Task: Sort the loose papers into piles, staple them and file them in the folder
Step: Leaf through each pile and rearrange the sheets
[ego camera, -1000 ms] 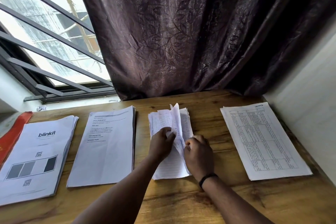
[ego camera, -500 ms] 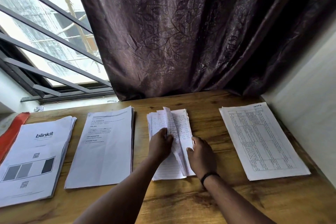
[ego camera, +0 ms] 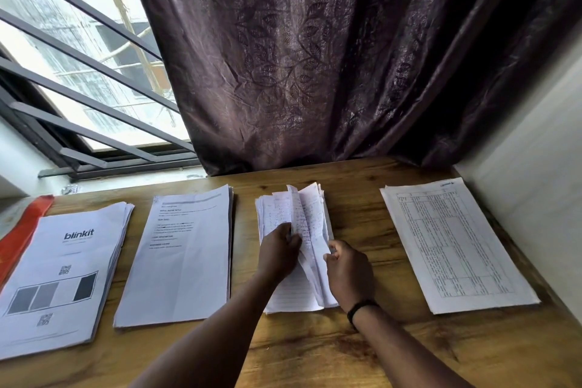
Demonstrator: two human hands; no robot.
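The handwritten pile (ego camera: 293,249) lies on the wooden table (ego camera: 315,350), under and between my fingers. I judge these sheets light, limp and creased, apt to slide apart, so the edges are the place to take hold. My left hand (ego camera: 278,254) presses the left pages, its fingertips curled onto a raised sheet. Just right of that sheet, my right hand (ego camera: 348,271) pinches the loose right-hand pages.
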